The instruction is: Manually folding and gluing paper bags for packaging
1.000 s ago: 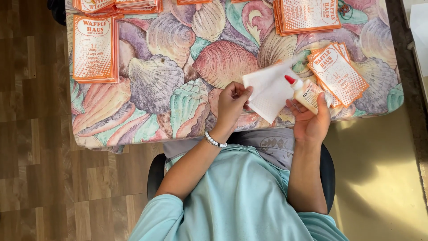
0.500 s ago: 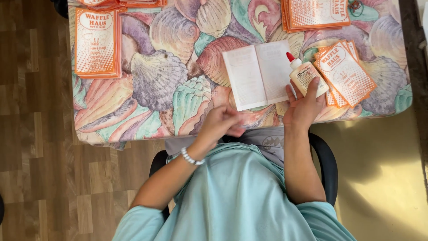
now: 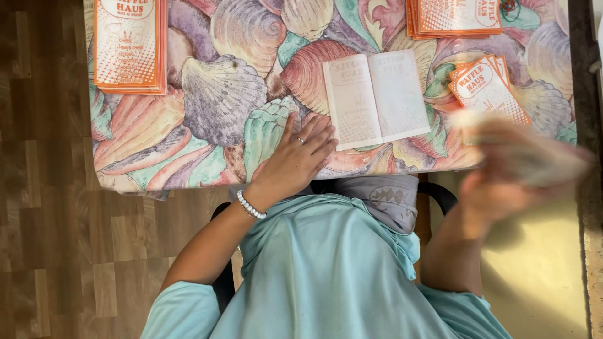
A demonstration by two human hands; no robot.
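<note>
A white leaflet (image 3: 377, 97) lies open and flat on the shell-patterned tablecloth (image 3: 207, 94). My left hand (image 3: 298, 157), with a ring and a bead bracelet, rests flat on the cloth just left of the leaflet's near corner, fingers apart and holding nothing. My right hand (image 3: 512, 166) is off the table's near right edge, blurred by motion, and closed on a pale glue bottle that shows only as a smear. It is below a fanned pile of orange leaflets (image 3: 487, 88).
A stack of orange leaflets (image 3: 129, 44) lies at the table's far left and another stack (image 3: 455, 16) at the top right. I sit on a dark chair (image 3: 440, 191). Wooden floor (image 3: 44, 220) is on the left.
The leaflet went from held in the air to lying open on the table. My left hand moved onto the cloth beside it. My right hand swung the bottle away, right and toward me.
</note>
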